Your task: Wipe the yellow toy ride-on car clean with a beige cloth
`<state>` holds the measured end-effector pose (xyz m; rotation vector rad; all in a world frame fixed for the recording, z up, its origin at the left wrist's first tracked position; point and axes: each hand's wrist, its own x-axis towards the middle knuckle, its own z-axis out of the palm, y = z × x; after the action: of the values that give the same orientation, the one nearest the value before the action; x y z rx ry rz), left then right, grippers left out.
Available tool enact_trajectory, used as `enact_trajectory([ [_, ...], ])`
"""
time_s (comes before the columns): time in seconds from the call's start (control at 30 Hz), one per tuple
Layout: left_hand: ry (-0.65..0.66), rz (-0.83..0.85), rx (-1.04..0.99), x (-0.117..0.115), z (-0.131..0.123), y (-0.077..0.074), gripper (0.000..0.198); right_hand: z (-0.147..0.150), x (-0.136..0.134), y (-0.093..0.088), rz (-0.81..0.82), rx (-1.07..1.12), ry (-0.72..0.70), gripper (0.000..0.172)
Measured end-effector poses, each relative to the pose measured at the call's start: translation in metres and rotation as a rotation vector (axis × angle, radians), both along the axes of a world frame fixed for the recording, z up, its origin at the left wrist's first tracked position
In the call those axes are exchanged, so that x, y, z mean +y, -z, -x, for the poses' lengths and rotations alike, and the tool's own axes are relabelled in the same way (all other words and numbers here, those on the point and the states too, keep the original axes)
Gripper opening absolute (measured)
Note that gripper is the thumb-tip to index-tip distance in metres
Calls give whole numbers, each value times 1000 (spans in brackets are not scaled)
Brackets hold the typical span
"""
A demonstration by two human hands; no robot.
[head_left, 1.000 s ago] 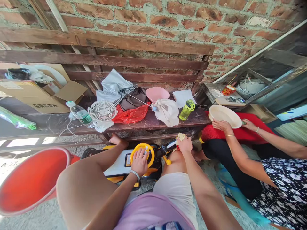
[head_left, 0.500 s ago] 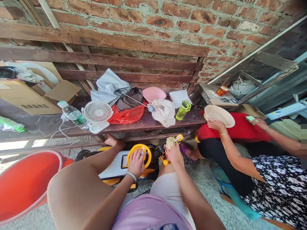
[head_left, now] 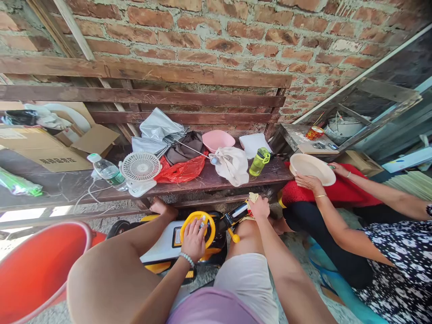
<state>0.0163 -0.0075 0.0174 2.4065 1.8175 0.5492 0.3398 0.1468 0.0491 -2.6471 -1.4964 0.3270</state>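
Observation:
A black, white and yellow ride-on toy vehicle (head_left: pixel 158 239) stands before me. My left hand (head_left: pixel 194 236) is closed over the lower part of its yellow steering wheel (head_left: pixel 212 229); a small white piece (head_left: pixel 203 218) shows by the fingertips, and I cannot tell whether it belongs to the wheel. My right hand (head_left: pixel 259 209) is closed on a crumpled pale yellow cloth (head_left: pixel 253 196). That hand is at the far end of the toy's black and white arm (head_left: pixel 236 213), hiding its tip. A yellow-knobbed lever (head_left: pixel 235 237) sits below the arm.
The wooden bench (head_left: pixel 192 186) carries a fan (head_left: pixel 141 167), a water bottle (head_left: pixel 107 172), an umbrella (head_left: pixel 158 128), a pink basin (head_left: pixel 218 140) and a green bottle (head_left: pixel 259 162). At right, another person holds a cream basin (head_left: pixel 312 167). A red tub (head_left: pixel 37 270) stands left.
My right hand has moved outward and to the right with the cloth, uncovering more of the toy's arm. The other person's far hand has come to the basin's rim. My left hand stays put.

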Motion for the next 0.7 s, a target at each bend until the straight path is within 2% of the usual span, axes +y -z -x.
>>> enact_trajectory([
  [0.13,-7,-8,2,0,-1,2,52,25,-19,1,-25,70,43,54],
  [0.3,-9,-15,15,0,-2,2,50,58,-73,12,-118,169,-183,47],
  [0.4,0,-24,20,0,-1,1,50,62,-90,14,-136,176,-301,39],
  [0.53,1,-26,15,0,-1,2,50,50,-80,10,-154,121,-358,39],
  [0.7,10,-32,18,0,1,3,51,23,-45,9,-102,98,-143,53],
])
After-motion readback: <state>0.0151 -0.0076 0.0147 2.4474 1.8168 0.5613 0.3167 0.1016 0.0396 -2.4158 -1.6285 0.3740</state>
